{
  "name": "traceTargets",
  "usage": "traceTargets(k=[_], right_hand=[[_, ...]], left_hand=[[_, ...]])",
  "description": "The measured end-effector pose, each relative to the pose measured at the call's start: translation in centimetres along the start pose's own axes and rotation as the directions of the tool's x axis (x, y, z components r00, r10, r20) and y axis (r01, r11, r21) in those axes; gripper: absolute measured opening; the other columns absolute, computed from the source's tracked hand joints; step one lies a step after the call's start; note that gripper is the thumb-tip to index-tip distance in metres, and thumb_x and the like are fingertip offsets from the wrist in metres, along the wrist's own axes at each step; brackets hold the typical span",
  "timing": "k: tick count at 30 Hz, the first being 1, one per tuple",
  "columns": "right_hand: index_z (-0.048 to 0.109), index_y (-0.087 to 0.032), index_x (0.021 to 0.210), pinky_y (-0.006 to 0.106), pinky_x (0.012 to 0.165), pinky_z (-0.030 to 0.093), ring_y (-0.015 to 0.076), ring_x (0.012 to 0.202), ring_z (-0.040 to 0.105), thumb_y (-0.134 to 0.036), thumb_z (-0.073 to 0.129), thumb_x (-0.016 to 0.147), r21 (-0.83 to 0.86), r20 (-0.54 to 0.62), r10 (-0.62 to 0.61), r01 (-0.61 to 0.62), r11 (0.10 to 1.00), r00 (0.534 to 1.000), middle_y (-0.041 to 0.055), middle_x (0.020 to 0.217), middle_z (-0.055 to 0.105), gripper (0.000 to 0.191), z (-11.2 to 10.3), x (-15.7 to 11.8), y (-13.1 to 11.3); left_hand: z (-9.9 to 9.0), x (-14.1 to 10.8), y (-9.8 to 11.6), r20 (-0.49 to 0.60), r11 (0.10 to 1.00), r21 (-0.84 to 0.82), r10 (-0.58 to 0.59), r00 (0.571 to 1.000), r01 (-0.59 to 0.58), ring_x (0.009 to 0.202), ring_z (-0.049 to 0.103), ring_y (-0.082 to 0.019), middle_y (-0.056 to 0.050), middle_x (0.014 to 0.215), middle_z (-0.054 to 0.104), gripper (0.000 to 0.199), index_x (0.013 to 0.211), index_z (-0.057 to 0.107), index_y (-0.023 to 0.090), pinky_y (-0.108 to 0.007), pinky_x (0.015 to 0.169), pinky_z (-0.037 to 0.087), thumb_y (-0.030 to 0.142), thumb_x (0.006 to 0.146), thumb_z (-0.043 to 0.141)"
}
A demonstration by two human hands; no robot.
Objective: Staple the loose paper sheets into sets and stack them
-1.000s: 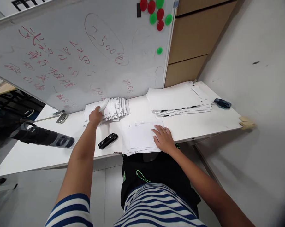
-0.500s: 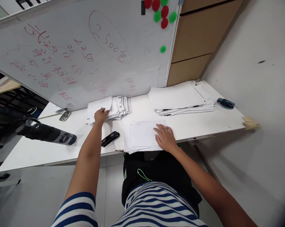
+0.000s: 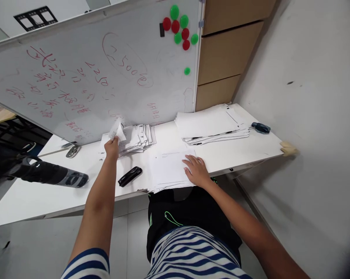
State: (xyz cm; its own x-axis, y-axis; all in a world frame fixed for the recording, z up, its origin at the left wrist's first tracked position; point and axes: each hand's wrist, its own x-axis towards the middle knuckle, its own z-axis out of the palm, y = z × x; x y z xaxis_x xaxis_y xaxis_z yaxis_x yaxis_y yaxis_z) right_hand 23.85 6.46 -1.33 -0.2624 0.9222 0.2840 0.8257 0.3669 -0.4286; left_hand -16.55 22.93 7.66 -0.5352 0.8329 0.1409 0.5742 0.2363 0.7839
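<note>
My left hand point(image 3: 112, 147) pinches a sheet of paper point(image 3: 117, 131), which curls up above the left end of a fanned paper stack point(image 3: 138, 139) by the whiteboard. My right hand point(image 3: 196, 169) lies flat with its fingers spread on the right part of a smaller paper pile point(image 3: 169, 170) at the table's front edge. A black stapler point(image 3: 130, 176) rests on the table between my left forearm and that pile.
A whiteboard point(image 3: 90, 77) with red writing and round magnets stands along the back. Larger papers point(image 3: 208, 124) are stacked at the back right, near a dark blue object point(image 3: 261, 128). A dark bottle point(image 3: 51, 173) lies at left, a computer mouse point(image 3: 73, 151) behind it.
My left hand has lifted a sheet's edge from the left side of the fanned stack, and the paper now bends upward. My right hand stays on the front pile. The camera view has shifted slightly.
</note>
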Motion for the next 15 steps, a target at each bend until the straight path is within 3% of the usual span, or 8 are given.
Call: traceTargets(k=[3,5,7,8,9,11,13,15], right_hand=[[0.059,-0.024,0.132,0.052,0.118,0.023,0.0262,0.141,0.04,-0.03,0.046,0.095,0.104,0.077,0.043,-0.051,0.993,0.996,0.0091,0.152,0.046,0.039,-0.3,0.5,0.7],[0.06,-0.025,0.13,0.054,0.118,0.023,0.0264,0.142,0.039,-0.031,0.05,0.093,0.198,0.173,0.057,-0.091,0.976,0.983,0.0079,0.152,0.046,0.038,-1.0,0.9,1.0],[0.062,-0.025,0.127,0.06,0.118,0.021,0.029,0.144,0.036,-0.032,0.051,0.093,0.262,0.184,0.098,-0.145,0.954,0.978,0.0078,0.15,0.049,0.036,-2.5,1.3,0.6],[0.063,-0.025,0.126,0.063,0.117,0.018,0.0308,0.145,0.033,-0.033,0.051,0.094,0.286,0.131,0.134,-0.167,0.944,0.982,0.0084,0.149,0.05,0.035,-3.5,1.3,-0.1],[0.063,-0.024,0.125,0.067,0.117,0.013,0.0333,0.147,0.028,-0.033,0.05,0.094,0.303,0.0,0.199,-0.19,0.934,0.98,0.0099,0.149,0.049,0.035,-4.6,1.2,-1.1],[0.06,-0.025,0.129,0.062,0.12,0.01,0.0314,0.148,0.025,-0.034,0.05,0.095,0.429,-0.203,0.19,-0.087,0.899,0.961,0.0091,0.151,0.046,0.036,-7.2,0.7,-3.8],[0.051,-0.03,0.137,0.052,0.118,0.029,0.0257,0.142,0.039,-0.038,0.053,0.096,0.695,-0.148,0.13,0.01,0.719,0.98,0.0072,0.148,0.05,0.042,-9.5,0.0,-7.1],[0.037,-0.035,0.147,0.046,0.109,0.044,0.0245,0.137,0.047,-0.045,0.059,0.093,0.902,0.034,-0.006,-0.028,0.43,0.999,0.0065,0.151,0.046,0.06,-11.2,-0.4,-9.9]], left_hand=[[-1.4,-2.9,1.6,-0.023,0.931,-0.363,-0.05,0.999,0.038,0.1,0.067,-0.021,-0.013,0.104,0.071,0.047,0.121,0.059,0.015,-0.034,0.082,0.056,0.051,0.095,0.041],[-2.7,-6.3,2.9,0.059,0.798,-0.602,0.017,0.998,0.022,0.114,0.064,-0.021,-0.012,0.116,0.069,0.045,0.124,0.058,0.02,-0.035,0.092,0.055,0.052,0.096,0.042],[-3.8,-10.7,4.3,0.126,0.683,-0.73,0.098,0.987,0.025,0.122,0.06,-0.022,-0.009,0.124,0.067,0.045,0.123,0.06,0.025,-0.038,0.1,0.053,0.056,0.095,0.044],[-4.1,-13.1,4.9,0.126,0.639,-0.769,0.122,0.984,0.019,0.124,0.059,-0.022,-0.008,0.126,0.067,0.044,0.123,0.061,0.027,-0.039,0.102,0.052,0.057,0.094,0.045],[-4.2,-15.5,5.5,0.122,0.607,-0.795,0.134,0.983,0.016,0.124,0.059,-0.022,-0.007,0.127,0.067,0.044,0.123,0.062,0.028,-0.04,0.104,0.051,0.058,0.094,0.047],[-3.7,-20.1,6.4,0.082,0.588,-0.809,0.102,0.991,0.007,0.122,0.06,-0.022,-0.008,0.127,0.067,0.045,0.125,0.062,0.027,-0.041,0.105,0.05,0.056,0.092,0.053],[-2.4,-24.1,6.7,-0.035,0.66,-0.75,0.021,0.999,-0.04,0.113,0.066,-0.024,-0.01,0.118,0.07,0.046,0.121,0.066,0.021,-0.042,0.101,0.053,0.053,0.088,0.061],[-1.0,-27.1,6.6,-0.187,0.802,-0.568,0.093,0.978,-0.184,0.11,0.067,-0.027,-0.01,0.111,0.073,0.042,0.112,0.071,0.017,-0.042,0.098,0.054,0.049,0.087,0.064]])
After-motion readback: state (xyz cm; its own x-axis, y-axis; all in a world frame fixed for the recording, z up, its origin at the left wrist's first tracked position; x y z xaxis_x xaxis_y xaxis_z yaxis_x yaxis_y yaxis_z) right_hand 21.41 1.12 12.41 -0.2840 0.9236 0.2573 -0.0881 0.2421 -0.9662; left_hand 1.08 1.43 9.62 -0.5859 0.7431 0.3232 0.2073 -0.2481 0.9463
